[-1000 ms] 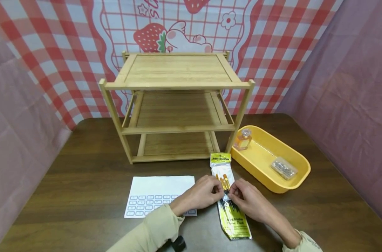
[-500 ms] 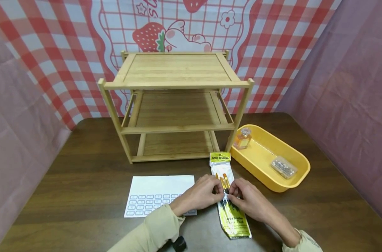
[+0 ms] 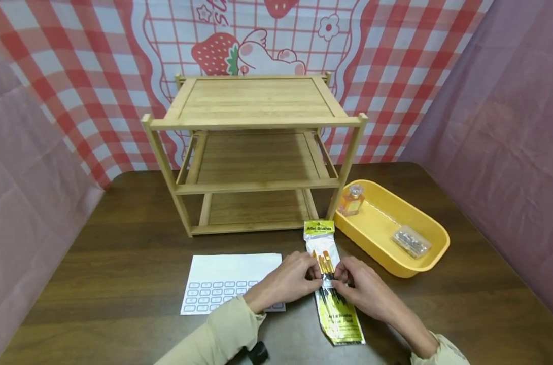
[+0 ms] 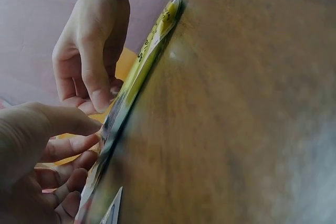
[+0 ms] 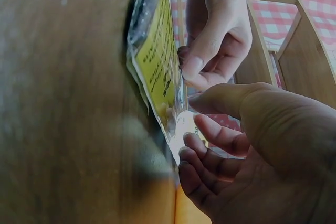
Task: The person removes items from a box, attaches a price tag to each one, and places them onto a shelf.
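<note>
A packet of artist brushes (image 3: 339, 327), yellow and clear with several orange-tipped brushes inside, lies flat on the table in front of the rack. Across its middle is a small white label (image 3: 327, 285). My left hand (image 3: 289, 279) touches the label's left end with its thumb, the fingers loosely bent. At the right end, my right hand (image 3: 365, 290) touches with thumb and fingertips, also loosely bent. Both wrist views show the thumbs close together at the packet's surface. Just left lies a white label sheet (image 3: 236, 264), partly covered by my left arm.
A three-tier wooden rack (image 3: 258, 123) stands behind the packet. To the right, a yellow tray (image 3: 381, 253) holds a perfume bottle (image 3: 351, 201) and a clear box of small metal pieces (image 3: 412, 241). A black object (image 3: 258, 353) sits near my left sleeve.
My hands stay at the label, with only slight shifts of the fingertips; the right fingertips sit a little farther right. The packet and everything else stay in place.
</note>
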The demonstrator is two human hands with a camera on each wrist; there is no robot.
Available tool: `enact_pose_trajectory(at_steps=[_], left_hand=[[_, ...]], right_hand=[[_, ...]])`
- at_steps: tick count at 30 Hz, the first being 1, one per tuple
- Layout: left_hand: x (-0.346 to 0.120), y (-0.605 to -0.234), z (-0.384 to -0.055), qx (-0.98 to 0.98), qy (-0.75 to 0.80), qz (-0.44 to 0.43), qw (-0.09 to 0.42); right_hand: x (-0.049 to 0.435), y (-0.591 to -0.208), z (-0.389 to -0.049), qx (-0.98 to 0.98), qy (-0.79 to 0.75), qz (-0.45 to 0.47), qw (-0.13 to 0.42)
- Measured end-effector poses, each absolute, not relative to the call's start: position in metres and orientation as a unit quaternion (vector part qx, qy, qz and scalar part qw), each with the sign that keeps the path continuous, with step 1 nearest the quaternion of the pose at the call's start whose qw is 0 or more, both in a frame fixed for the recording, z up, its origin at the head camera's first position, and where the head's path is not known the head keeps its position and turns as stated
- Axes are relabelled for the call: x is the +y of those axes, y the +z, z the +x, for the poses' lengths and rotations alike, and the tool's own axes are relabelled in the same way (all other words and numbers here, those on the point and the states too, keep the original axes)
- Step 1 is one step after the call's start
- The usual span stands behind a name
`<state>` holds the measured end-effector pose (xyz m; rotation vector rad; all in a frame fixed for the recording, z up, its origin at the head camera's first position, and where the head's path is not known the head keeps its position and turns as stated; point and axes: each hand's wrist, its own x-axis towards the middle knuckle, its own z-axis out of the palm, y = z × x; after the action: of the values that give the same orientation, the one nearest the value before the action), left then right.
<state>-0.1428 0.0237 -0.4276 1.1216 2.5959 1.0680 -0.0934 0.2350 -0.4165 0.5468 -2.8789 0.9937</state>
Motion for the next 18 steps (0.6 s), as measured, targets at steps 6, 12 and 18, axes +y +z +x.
enact_pose_trajectory(at_steps=[6, 12, 18], left_hand=[[0.020, -0.428, -0.146, 0.859, 0.366, 0.355, 0.049], [0.015, -0.427, -0.150, 0.870, 0.364, 0.332, 0.019], [0.013, -0.428, -0.154, 0.889, 0.347, 0.300, -0.008]], right_hand=[[0.237, -0.416, -0.093, -0.931, 0.333, 0.149, 0.034], [0.238, -0.416, -0.095, -0.933, 0.333, 0.131, 0.047], [0.239, -0.418, -0.096, -0.940, 0.315, 0.113, 0.070]])
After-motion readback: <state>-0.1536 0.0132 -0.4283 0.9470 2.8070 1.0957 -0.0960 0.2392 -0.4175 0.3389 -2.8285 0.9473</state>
